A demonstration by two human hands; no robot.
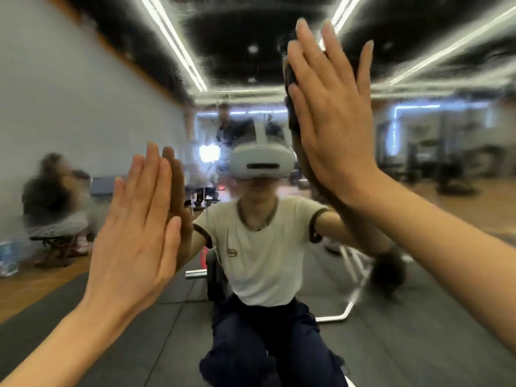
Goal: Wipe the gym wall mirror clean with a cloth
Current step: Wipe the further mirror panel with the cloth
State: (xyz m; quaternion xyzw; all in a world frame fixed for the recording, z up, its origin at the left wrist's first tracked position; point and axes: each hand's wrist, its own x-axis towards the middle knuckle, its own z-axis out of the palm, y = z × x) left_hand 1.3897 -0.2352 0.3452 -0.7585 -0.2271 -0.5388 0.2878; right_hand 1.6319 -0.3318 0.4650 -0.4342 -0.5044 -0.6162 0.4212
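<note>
Up close, smeary mirror [83,88] w/ gym reflected, left hand [136,230] flat, right hand [332,121] flat pressing dark cloth [291,76].

A dark grey cloth [290,79] lies against the mirror [83,93], which reflects a white headset [262,160], a cream T-shirt [265,255] with brown-trimmed sleeves, navy trousers [268,344], grey floor mats and orange-brown wood flooring.

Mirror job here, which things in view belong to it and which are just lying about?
Job:
mirror
cloth, pressed to the glass under the right hand
left hand, flat on the glass

Just reflected background:
metal frame
seated people
</note>
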